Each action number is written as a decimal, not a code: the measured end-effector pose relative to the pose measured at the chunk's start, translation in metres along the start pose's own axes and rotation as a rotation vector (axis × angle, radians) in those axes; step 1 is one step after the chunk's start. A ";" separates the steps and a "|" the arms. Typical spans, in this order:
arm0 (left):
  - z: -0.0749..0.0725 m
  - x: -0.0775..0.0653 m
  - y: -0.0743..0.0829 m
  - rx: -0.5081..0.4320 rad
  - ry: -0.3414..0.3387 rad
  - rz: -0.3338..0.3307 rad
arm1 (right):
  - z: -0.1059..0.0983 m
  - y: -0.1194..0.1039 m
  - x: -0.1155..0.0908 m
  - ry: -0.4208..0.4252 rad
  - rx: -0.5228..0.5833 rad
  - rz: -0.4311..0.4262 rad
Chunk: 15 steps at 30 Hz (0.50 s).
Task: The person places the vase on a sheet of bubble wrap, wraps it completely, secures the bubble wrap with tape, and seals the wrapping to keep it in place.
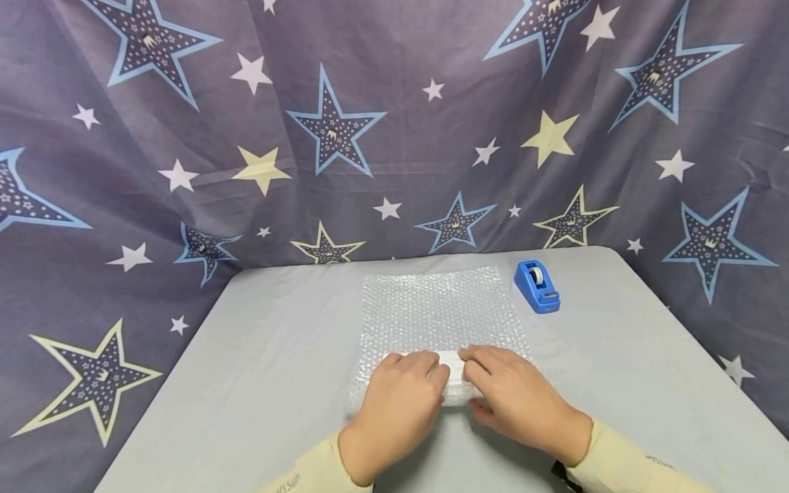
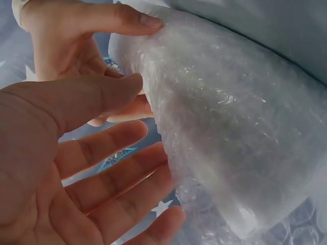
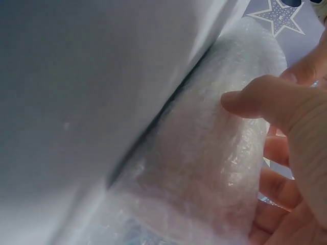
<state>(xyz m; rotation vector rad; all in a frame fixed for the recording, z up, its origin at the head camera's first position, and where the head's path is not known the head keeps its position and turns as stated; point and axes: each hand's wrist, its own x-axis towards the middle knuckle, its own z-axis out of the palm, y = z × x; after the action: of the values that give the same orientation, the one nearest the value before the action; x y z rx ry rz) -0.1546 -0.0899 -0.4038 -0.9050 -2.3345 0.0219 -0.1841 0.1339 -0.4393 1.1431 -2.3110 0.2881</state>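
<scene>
A sheet of clear bubble wrap lies flat in the head view, its near end folded over a white object whose kind is hidden. My left hand grips the left part of this wrapped bundle, with the thumb on the near side and fingers over the far side. On the right part, my right hand holds it the same way, its thumb pressing the plastic in the right wrist view. Both wrist views show the bundle as a rounded, whitish shape under the bubbles.
A blue tape dispenser with a roll of tape stands to the right of the sheet's far corner. The table has a pale grey cover. Behind it and at its sides hangs a dark curtain with stars.
</scene>
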 end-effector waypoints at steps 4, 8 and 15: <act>0.001 -0.001 0.003 0.013 0.037 0.000 | 0.000 0.000 0.001 -0.001 0.003 -0.003; 0.004 -0.003 0.004 0.049 0.027 0.006 | 0.000 0.001 0.002 0.003 0.006 -0.006; 0.011 -0.004 0.006 0.097 0.006 -0.004 | 0.000 0.003 0.003 0.003 0.013 -0.005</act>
<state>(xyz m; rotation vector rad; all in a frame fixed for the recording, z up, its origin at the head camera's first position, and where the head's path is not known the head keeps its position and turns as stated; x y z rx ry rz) -0.1543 -0.0856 -0.4162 -0.8515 -2.3085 0.1297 -0.1881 0.1335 -0.4376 1.1545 -2.3066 0.3034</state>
